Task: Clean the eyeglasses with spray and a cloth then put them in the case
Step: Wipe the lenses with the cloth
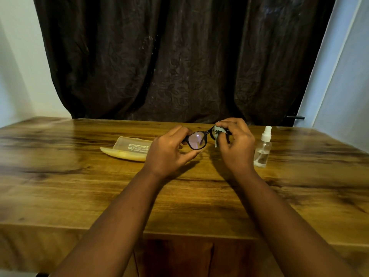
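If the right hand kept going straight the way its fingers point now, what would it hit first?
The right hand points up and left, so its fingers would first press the pale green cloth it pinches against the black-framed eyeglasses. Beyond them probably the left hand, though depth is unclear.

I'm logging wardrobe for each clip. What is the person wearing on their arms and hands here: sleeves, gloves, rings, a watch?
Nothing shows on either. Both forearms are bare right down to the bottom edge of the picture, with no sleeve or cuff in view. The left hand and right hand wear no gloves, and no ring, watch or bracelet can be seen.
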